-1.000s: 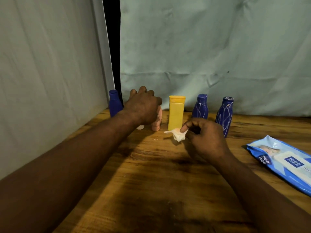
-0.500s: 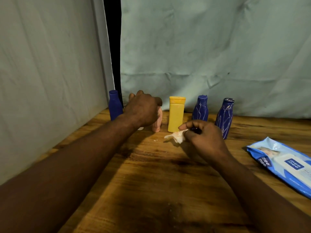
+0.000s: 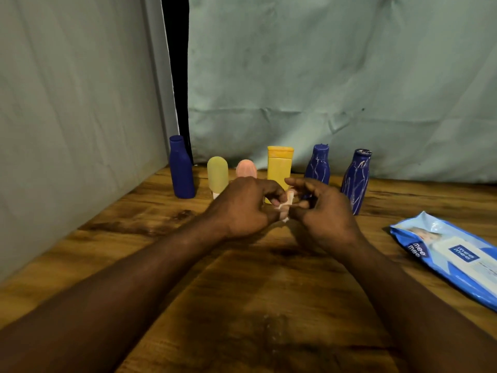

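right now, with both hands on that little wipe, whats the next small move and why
Probably pull the wipe open between the left hand and right hand: both pinch it, it looks bunched, and the yellow bottle just behind stands untouched.

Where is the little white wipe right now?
In the head view, the small white wipe is mid-frame over the wooden table, pinched between the left hand and the right hand, just in front of the yellow bottle.
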